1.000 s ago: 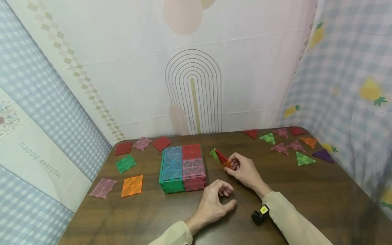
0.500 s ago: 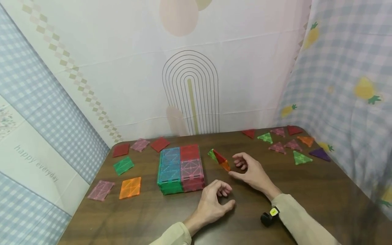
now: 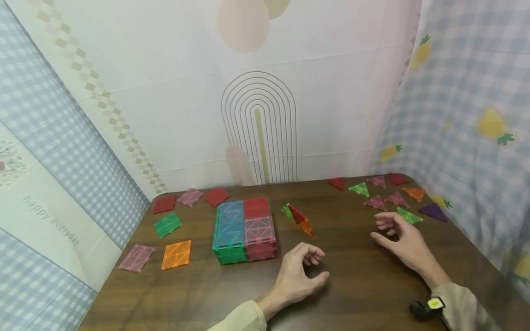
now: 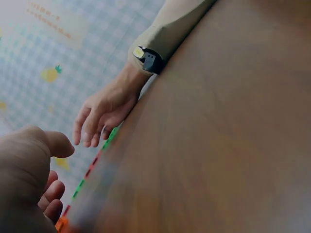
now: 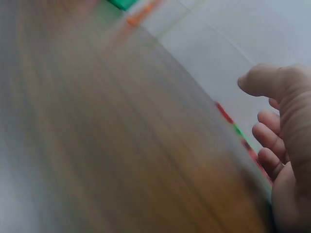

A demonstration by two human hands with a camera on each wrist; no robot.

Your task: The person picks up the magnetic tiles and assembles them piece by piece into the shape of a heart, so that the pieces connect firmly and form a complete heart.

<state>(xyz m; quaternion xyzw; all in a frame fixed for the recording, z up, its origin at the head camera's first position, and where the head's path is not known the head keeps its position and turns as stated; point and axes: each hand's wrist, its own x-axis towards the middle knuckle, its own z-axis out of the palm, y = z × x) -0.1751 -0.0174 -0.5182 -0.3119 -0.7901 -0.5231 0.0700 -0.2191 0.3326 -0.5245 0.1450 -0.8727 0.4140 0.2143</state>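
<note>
My right hand (image 3: 407,243) hovers with loosely bent fingers and nothing in them, close in front of a green triangular magnetic tile (image 3: 409,215). My left hand (image 3: 296,273) stays low near the table's middle, its fingers loosely curled around nothing. Beyond the left hand stands a small joined piece of green, red and orange triangular tiles (image 3: 299,218), untouched by either hand. To its left sits a flat box built of magnetic tiles (image 3: 258,230), with blue, red and pink squares on top and green and red sides.
Loose square tiles lie on the left: an orange one (image 3: 176,254), a green one (image 3: 167,225), and several red and pink ones. At the back right are more triangles, including a purple one (image 3: 433,212) and an orange one (image 3: 414,194). Fabric curtains (image 3: 186,115) surround the table.
My right hand has let go of the joined triangular tiles and moved right toward the loose triangles. The joined piece stands on its own. My left hand has barely shifted.
</note>
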